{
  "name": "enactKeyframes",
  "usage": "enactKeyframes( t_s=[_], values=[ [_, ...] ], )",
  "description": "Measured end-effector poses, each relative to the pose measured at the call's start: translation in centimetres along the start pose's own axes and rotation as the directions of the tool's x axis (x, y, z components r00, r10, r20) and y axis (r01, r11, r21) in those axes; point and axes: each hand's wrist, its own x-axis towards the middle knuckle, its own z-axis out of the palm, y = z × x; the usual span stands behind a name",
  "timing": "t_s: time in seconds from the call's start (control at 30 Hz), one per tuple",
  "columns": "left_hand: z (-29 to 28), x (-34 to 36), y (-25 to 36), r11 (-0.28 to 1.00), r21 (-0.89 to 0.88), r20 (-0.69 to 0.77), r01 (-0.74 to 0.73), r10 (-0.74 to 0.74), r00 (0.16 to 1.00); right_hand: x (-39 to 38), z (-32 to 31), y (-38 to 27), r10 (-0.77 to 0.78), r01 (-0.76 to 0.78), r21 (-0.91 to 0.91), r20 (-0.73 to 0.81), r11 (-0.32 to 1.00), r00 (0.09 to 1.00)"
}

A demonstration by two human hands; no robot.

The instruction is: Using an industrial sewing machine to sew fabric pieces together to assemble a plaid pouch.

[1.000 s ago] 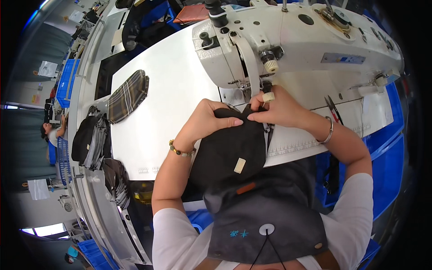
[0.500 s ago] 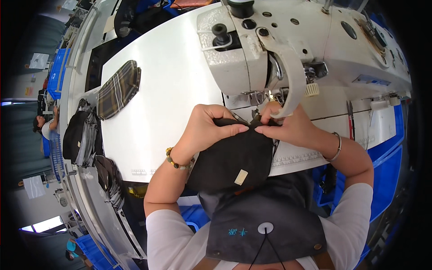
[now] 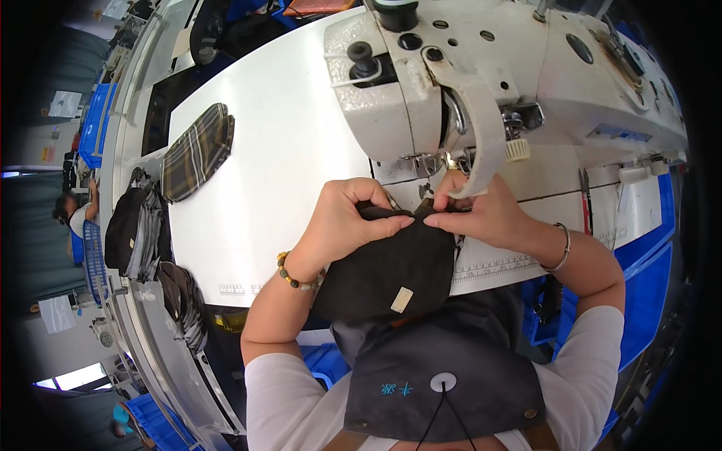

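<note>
A dark fabric piece, like a small pouch (image 3: 383, 274), with a small cream label on its front, hangs over the table's near edge in front of me. My left hand (image 3: 357, 214) pinches its top edge between thumb and fingers. Close beside it, my right hand (image 3: 477, 214) pinches the same edge, thumb toward the left thumb. Between the two thumbs the edge dips in a small notch. The sewing machine (image 3: 421, 113) stands just beyond, its needle area right behind my right fingers and partly hidden by a curved pale guard.
On the white table (image 3: 271, 150) a plaid fabric piece (image 3: 199, 152) lies at the left. Stacks of dark and grey fabric pieces (image 3: 135, 233) hang at the table's left side. Red-handled tweezers or snips (image 3: 586, 203) lie at the right, near blue bins (image 3: 639, 301). Another person sits far left.
Both hands keep their pinch on the pouch edge, with the fingers shifting only slightly. The view has moved a little; the machine appears slightly further left.
</note>
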Motion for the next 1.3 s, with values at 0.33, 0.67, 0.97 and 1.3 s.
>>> enactKeyframes(
  t_s=[0.33, 0.67, 0.97, 1.3],
  values=[
    [-0.1, -0.2, 1.2, 0.997, -0.058, 0.051, 0.055, -0.052, 0.997, -0.4, 0.2, 0.7, 0.046, -0.04, 0.123, -0.049, 0.992, 0.998],
    [0.1, -0.7, 1.7, 0.997, 0.047, 0.076, -0.062, 0.058, 0.995, -0.4, 0.6, 1.1, -0.038, 0.036, 0.144, 0.006, 0.989, 0.999],
    [1.7, -1.0, 1.6, 0.992, 0.121, 0.007, -0.045, 0.045, 0.999, -0.3, 0.6, 1.3, -0.05, 0.049, 0.038, 0.043, 0.998, 0.998],
    [1.7, -1.1, 1.6, 0.994, 0.062, 0.003, -0.088, 0.088, 0.996, -0.4, 0.8, 1.2, -0.088, 0.085, 0.075, 0.033, 0.994, 0.996]
  ],
)
